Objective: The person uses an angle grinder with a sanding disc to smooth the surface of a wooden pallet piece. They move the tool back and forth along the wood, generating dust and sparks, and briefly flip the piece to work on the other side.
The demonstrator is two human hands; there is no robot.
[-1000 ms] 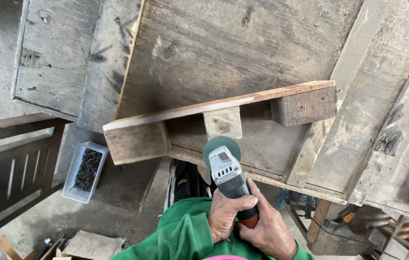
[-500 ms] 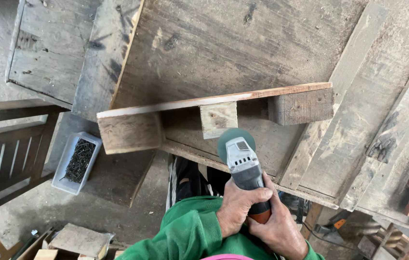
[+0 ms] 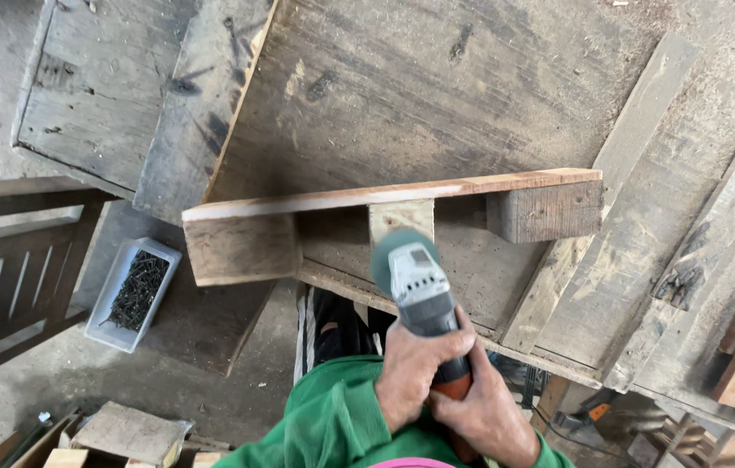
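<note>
Both the left hand (image 3: 411, 377) and right hand (image 3: 484, 412) gripped the angle grinder (image 3: 415, 286), closed tight, its disc at the pallet piece's (image 3: 393, 204) middle block; the 2 outer blocks looked untouched.

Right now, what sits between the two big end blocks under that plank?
In the head view, a smaller pale middle block sits between the left block and right block, with open gaps either side.
</note>
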